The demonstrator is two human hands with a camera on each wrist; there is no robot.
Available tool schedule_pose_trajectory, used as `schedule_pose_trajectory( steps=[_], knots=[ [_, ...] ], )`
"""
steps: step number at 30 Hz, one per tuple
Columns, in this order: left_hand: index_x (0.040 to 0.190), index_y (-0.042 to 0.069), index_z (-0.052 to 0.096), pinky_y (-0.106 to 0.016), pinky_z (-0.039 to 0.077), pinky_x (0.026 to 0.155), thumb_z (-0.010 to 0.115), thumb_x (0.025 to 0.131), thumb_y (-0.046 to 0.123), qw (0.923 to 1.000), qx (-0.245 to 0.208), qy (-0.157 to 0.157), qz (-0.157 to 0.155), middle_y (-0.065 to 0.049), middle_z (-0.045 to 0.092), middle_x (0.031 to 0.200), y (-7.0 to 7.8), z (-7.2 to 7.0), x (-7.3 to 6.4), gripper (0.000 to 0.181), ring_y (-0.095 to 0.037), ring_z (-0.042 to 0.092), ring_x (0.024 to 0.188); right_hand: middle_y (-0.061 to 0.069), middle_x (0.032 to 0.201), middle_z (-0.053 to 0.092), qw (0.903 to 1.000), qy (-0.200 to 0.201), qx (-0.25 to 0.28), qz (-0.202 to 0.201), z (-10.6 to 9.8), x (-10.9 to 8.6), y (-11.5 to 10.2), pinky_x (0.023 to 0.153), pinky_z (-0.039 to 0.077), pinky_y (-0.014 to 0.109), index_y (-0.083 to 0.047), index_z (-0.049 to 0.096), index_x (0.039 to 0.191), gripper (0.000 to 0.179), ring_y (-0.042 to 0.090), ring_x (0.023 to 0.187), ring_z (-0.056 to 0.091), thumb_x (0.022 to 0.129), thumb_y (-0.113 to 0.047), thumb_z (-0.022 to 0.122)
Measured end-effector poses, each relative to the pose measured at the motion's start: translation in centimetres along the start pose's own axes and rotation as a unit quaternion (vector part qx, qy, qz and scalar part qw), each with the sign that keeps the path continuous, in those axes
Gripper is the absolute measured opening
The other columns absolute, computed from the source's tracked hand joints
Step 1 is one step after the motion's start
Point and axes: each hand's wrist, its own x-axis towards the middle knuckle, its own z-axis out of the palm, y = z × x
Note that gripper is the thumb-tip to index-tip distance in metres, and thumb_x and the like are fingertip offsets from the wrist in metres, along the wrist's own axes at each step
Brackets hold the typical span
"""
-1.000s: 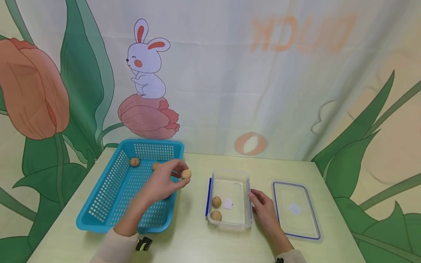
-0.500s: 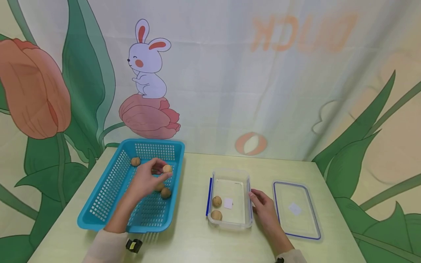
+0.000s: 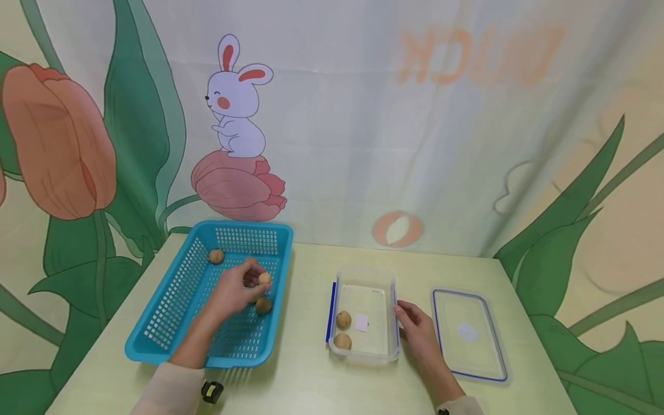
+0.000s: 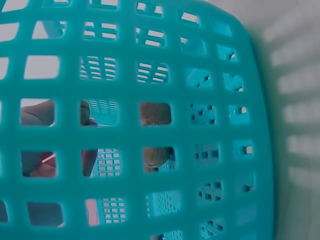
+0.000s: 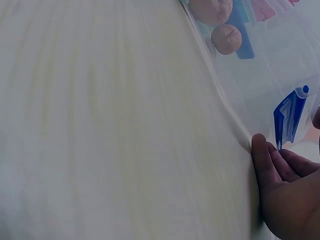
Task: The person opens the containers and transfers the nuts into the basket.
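In the head view my left hand (image 3: 230,293) pinches a pale walnut (image 3: 265,278) between thumb and fingers, low over the blue basket (image 3: 277,323). Other walnuts lie in that basket: a darker walnut (image 3: 263,306) just below the hand, one at the back left, and another partly hidden behind the fingers. Through the basket's holes, the left wrist view shows parts of fingers and brown walnuts (image 4: 156,114). My right hand (image 3: 419,331) grips the right side of a clear plastic food container (image 3: 363,356), fingers beside its blue latch (image 5: 290,117). Two walnuts (image 3: 343,330) sit along its left wall.
A clear lid (image 3: 469,334) with a blue seal lies on the table (image 3: 306,380) to the right of the container. Behind the table hangs a printed curtain (image 3: 332,144). A blue flap lines the container's left side.
My left hand, with the walnut, has moved left from beyond the basket's right rim to over its inside, then dipped slightly. The right hand stays at the container.
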Motion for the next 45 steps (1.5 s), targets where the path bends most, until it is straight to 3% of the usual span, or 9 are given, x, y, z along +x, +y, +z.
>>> schedule_pose_trajectory(
  steps=[13, 28, 33, 38, 45],
  knots=[
    [0.116, 0.01, 0.067, -0.051, 0.06, 0.089, 0.079, 0.098, 0.025, 0.9999, -0.003, 0.001, 0.009, -0.009, 0.071, 0.109, -0.1, 0.0, -0.1, 0.026, -0.03, 0.07, 0.101, 0.019, 0.147, 0.061, 1.0, 0.001, -0.006, 0.002, 0.0, 0.2, 0.3, 0.096, 0.06, 0.034, -0.005, 0.061, 0.145, 0.054, 0.03, 0.131, 0.059, 0.106, -0.041, 0.066],
    [0.126, 0.005, 0.065, -0.055, 0.056, 0.101, 0.077, 0.1, 0.023, 1.0, 0.0, 0.003, 0.001, -0.018, 0.069, 0.125, 0.2, 0.0, -0.1, 0.034, -0.036, 0.067, 0.116, 0.02, 0.146, 0.061, 1.0, -0.003, -0.005, 0.002, -0.2, 0.3, 0.5, 0.096, 0.06, 0.034, -0.004, 0.06, 0.145, 0.055, 0.032, 0.132, 0.059, 0.105, -0.042, 0.067],
    [0.125, 0.004, 0.065, -0.055, 0.056, 0.101, 0.078, 0.099, 0.02, 0.9998, -0.007, 0.005, 0.016, -0.018, 0.069, 0.124, 0.3, 0.1, -0.2, 0.032, -0.036, 0.067, 0.114, 0.018, 0.147, 0.061, 1.0, -0.005, -0.005, 0.004, -0.2, 0.4, 0.5, 0.096, 0.059, 0.033, -0.006, 0.06, 0.145, 0.055, 0.03, 0.132, 0.058, 0.105, -0.043, 0.067],
    [0.128, 0.002, 0.066, -0.054, 0.056, 0.101, 0.078, 0.098, 0.018, 0.9994, -0.012, 0.003, 0.033, -0.016, 0.068, 0.124, 1.1, 0.2, -0.4, 0.036, -0.035, 0.067, 0.116, 0.019, 0.146, 0.061, 1.0, -0.006, 0.002, 0.005, -0.1, 0.4, 0.5, 0.098, 0.059, 0.036, -0.005, 0.061, 0.145, 0.055, 0.031, 0.132, 0.058, 0.105, -0.042, 0.068],
    [0.13, 0.002, 0.067, -0.052, 0.059, 0.097, 0.082, 0.096, 0.02, 0.9985, 0.004, -0.004, 0.055, -0.012, 0.066, 0.123, 3.8, 0.7, -1.1, 0.041, -0.032, 0.067, 0.115, 0.019, 0.147, 0.06, 1.0, -0.004, 0.0, 0.006, -0.1, 0.0, 0.1, 0.097, 0.059, 0.033, -0.005, 0.059, 0.146, 0.054, 0.03, 0.132, 0.058, 0.106, -0.04, 0.067]
  ],
)
